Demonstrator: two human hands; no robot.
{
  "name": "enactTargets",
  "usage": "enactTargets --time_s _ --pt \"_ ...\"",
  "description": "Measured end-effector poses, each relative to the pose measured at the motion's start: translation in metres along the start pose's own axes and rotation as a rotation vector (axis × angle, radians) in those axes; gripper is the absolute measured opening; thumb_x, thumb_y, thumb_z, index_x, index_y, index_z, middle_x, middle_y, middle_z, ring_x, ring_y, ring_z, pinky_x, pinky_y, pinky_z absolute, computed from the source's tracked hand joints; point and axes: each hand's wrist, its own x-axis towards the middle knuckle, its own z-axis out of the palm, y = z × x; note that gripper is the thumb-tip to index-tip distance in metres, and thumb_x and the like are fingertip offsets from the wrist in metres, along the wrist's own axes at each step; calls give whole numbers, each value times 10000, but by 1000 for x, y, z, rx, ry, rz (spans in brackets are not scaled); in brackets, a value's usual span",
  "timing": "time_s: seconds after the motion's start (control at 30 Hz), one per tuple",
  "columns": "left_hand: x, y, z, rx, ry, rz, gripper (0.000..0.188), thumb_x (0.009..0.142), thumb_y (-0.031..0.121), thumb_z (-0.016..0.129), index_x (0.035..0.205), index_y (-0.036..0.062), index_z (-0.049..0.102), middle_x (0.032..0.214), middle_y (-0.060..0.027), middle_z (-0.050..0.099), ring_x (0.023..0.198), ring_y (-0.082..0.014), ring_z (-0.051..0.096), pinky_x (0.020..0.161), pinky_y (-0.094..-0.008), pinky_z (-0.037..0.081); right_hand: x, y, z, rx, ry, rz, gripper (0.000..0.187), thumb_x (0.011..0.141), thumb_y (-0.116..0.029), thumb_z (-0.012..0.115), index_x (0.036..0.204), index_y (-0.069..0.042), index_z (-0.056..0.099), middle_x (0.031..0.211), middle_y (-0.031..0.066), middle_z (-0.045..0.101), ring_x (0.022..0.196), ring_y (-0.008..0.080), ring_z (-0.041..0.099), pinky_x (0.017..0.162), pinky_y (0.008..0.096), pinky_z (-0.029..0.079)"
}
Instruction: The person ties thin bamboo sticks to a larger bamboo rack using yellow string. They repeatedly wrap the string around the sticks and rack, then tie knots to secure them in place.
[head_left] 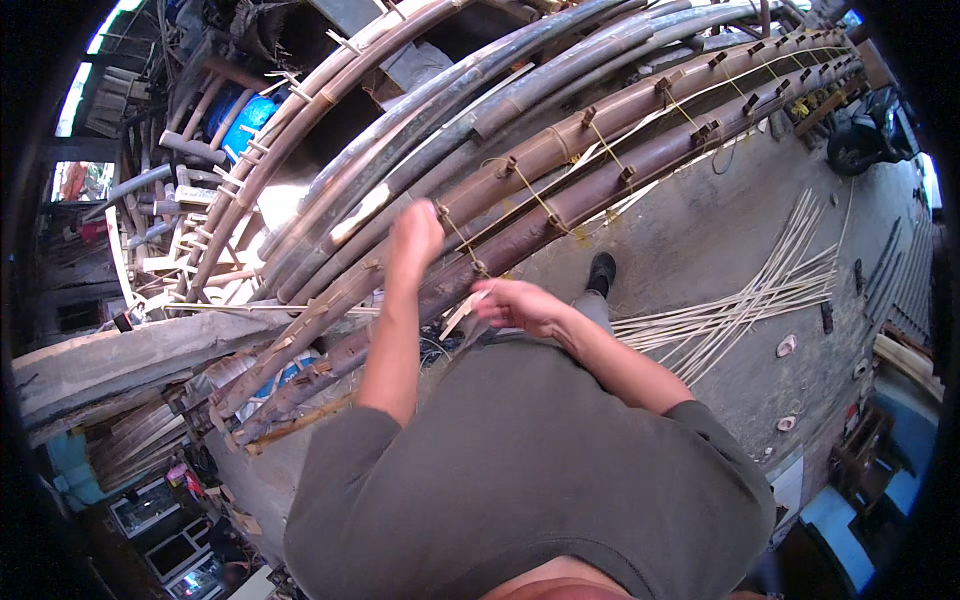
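Two long brown bamboo poles run side by side in front of me, the far pole [545, 150] and the darker near pole [585, 195]. Short pegs stick out of both, and thin yellowish cord [532, 188] is strung across between them. Over the far pole, beside a peg, my left hand [416, 240] is closed in a fist; blur hides what is in it. My right hand [522, 306] is by the near pole, its fingers curled around the end of a short pale bamboo strip [462, 314]. A cord crossing [460, 236] lies between my hands.
Several grey curved poles [500, 85] lie beyond the work. Pale thin sticks [745, 305] are piled crosswise on the concrete floor [690, 235] at right. A ladder-like bamboo frame [300, 105] curves at far left. A motorbike wheel [852, 152] stands far right; a concrete ledge [130, 360] is at left.
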Motion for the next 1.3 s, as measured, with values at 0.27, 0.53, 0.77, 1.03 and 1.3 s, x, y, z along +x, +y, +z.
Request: enactTargets --time_s 0.27,0.53,0.77,1.03,1.3 --pt "-76 -14 53 -418 70 282 254 916 215 563 1092 34 593 1095 -227 629 1031 -370 604 860 -464 469 47 -58 134 -469 267 -1093 320 984 -214 407 715 -53 471 697 3 417 655 103 401 593 286 375" --pt "-55 -22 41 -483 -75 196 340 979 307 472 1025 27 659 959 -262 641 955 -441 604 788 -483 481 125 -139 61 -1528 172 -626 541 976 -522 433 856 -61 691 789 152 663 746 267 639 722 409 498" --pt "-58 -32 42 -490 -39 359 247 939 229 547 949 3 645 873 -254 623 838 -414 640 684 -438 497 -58 -66 91 -944 -504 -534 430 978 -376 500 770 -17 612 624 26 561 632 131 522 663 343 461" --pt "-46 -13 25 -667 -64 295 203 968 139 529 905 -6 656 744 -86 662 663 -161 634 605 -307 479 17 57 -41 -1114 137 -357 309 896 -226 491 748 43 536 620 219 488 542 198 439 570 419 422" --pt "107 -61 54 -192 318 312 325 922 291 506 949 30 697 868 -197 678 802 -377 652 721 -451 500 16 63 -53 -386 5 -268 326 942 -285 564 760 -14 580 591 37 477 503 97 411 510 303 388"
